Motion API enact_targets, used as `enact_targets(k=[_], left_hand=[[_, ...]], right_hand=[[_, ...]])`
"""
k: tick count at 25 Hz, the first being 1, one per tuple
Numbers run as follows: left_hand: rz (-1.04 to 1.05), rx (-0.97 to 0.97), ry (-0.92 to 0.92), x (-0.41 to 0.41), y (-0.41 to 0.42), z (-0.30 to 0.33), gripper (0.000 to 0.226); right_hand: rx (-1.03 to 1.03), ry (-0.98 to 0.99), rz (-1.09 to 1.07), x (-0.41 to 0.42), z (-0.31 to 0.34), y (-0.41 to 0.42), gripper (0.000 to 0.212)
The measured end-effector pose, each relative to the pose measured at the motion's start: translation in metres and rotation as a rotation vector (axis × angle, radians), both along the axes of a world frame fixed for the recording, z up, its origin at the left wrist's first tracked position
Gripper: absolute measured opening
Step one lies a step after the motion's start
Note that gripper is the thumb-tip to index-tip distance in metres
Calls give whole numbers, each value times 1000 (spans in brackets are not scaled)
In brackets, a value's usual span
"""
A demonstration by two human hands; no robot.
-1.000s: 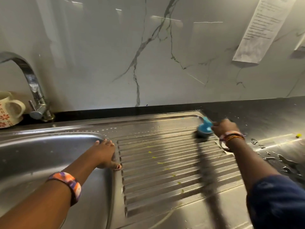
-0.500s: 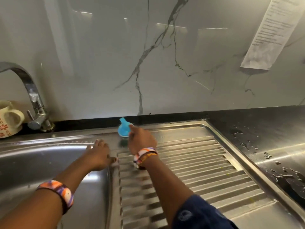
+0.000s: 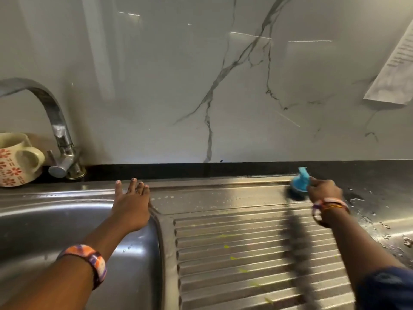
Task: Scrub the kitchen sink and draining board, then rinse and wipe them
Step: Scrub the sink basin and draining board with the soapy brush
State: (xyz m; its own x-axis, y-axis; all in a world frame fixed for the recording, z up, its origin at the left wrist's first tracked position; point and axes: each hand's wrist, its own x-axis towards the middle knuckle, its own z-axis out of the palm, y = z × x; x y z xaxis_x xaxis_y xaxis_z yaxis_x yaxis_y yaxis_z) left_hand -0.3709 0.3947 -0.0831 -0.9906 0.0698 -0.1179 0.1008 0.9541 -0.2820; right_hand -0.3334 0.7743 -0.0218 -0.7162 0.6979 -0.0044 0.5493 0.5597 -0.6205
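Now the right hand (image 3: 324, 192) grips the brush (image 3: 298, 186) at the board's (image 3: 245, 253) one o'clock corner; the left hand (image 3: 131, 205) lies flat, fingers straight, on the sink (image 3: 67, 220) rim. Best press firmly and run along the grooves toward those yellow flecks (image 3: 232, 257) at six.

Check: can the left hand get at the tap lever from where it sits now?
Probably yes. The left hand lies flat on the sink rim, holding nothing, and the tap lever stands just beyond to its left with bare steel between. The mug sits farther left, out of the way.

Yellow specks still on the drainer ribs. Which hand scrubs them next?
Right. The right hand already grips the brush on the drainer; the left hand lies flat on the sink rim, empty.
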Motion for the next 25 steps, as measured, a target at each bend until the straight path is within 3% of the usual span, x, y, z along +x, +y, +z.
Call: enact_targets(k=[3, 7, 9, 11, 16, 21, 23, 25], left_hand=[[-11, 34, 7, 1, -5, 4, 60], [21, 10, -5, 2, -4, 9, 59], [86, 35, -37, 2, 2, 11, 55], [150, 88, -40, 1, 11, 13, 55], [-27, 207, -10, -7, 47, 10, 52], [-220, 318, -70, -11, 96, 12, 52], [-263, 301, -83, -17, 111, 14, 53], [-262, 295, -118, -22, 121, 15, 53]], right_hand=[[-19, 28, 88, 2, 3, -45, 34], [-20, 84, 593, 3, -16, -198, 33], [83, 59, 826, 6, -17, -248, 35], [238, 36, 897, 1, -17, -244, 40], [306, 45, 632, -15, -21, -97, 34], [140, -32, 23, -11, -2, 45, 36], [-7, 73, 34, -20, -10, 35, 36], [-163, 161, 258, -33, -22, -10, 35]])
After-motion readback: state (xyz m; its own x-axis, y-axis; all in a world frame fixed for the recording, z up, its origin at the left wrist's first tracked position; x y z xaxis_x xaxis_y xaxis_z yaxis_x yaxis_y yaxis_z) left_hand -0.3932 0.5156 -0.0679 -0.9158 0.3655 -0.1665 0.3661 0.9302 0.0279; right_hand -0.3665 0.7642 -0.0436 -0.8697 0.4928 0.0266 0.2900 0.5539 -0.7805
